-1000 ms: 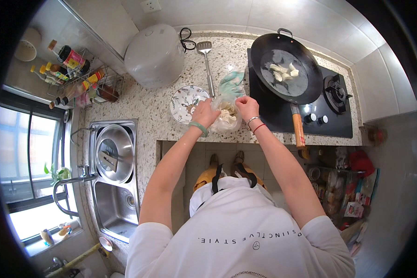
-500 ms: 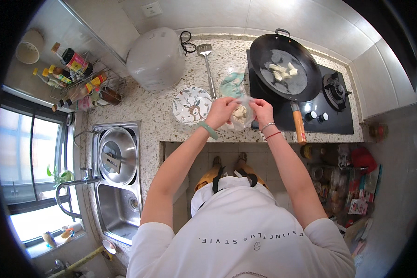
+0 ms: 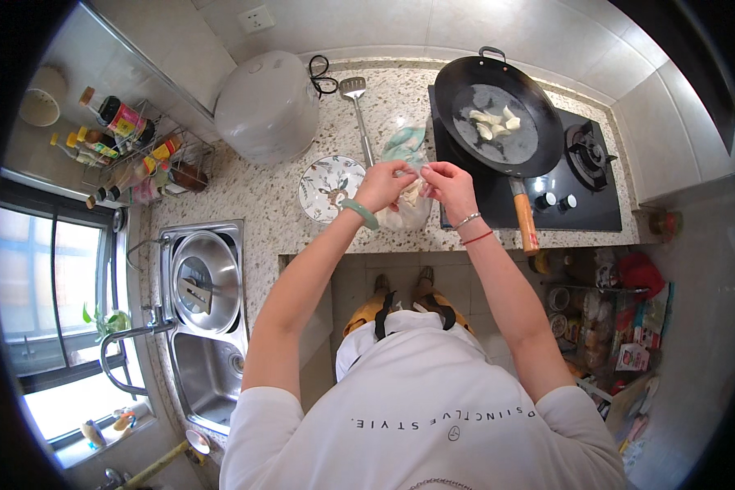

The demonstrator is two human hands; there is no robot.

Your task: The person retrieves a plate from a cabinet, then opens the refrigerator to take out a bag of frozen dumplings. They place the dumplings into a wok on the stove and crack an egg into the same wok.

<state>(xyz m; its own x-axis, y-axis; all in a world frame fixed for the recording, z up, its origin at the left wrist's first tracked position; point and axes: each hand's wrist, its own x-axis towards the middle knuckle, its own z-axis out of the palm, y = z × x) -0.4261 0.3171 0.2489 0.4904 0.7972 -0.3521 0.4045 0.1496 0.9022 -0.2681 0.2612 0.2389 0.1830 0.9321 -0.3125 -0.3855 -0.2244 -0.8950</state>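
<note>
My left hand (image 3: 386, 186) and my right hand (image 3: 450, 187) are close together over the counter, fingers pinched at the top of a clear plastic bag (image 3: 417, 214). Pale dumplings (image 3: 411, 194) show inside the bag, partly hidden by my fingers. Just beyond lies a crumpled bag with green and white on it (image 3: 405, 145). To the left of my left hand is a round plate (image 3: 317, 186) with a deer drawing. A black wok (image 3: 475, 155) sits on the stove at the right, holding liquid and several pale dumplings (image 3: 493, 122); its wooden handle (image 3: 524, 216) points toward me.
A slotted metal spatula (image 3: 359, 114) lies behind the plate. A covered rounded appliance (image 3: 267, 108) stands at the back left. Further left are a double sink (image 3: 208, 367) with a lid in it, a tap (image 3: 131, 333) and a bottle rack (image 3: 151, 155). The stove's right burner (image 3: 590, 155) is bare.
My hands have drawn together, and the bag's top, spread between them before, is now gathered at my fingertips. The view has shifted slightly; the dumplings in the wok look unchanged.
</note>
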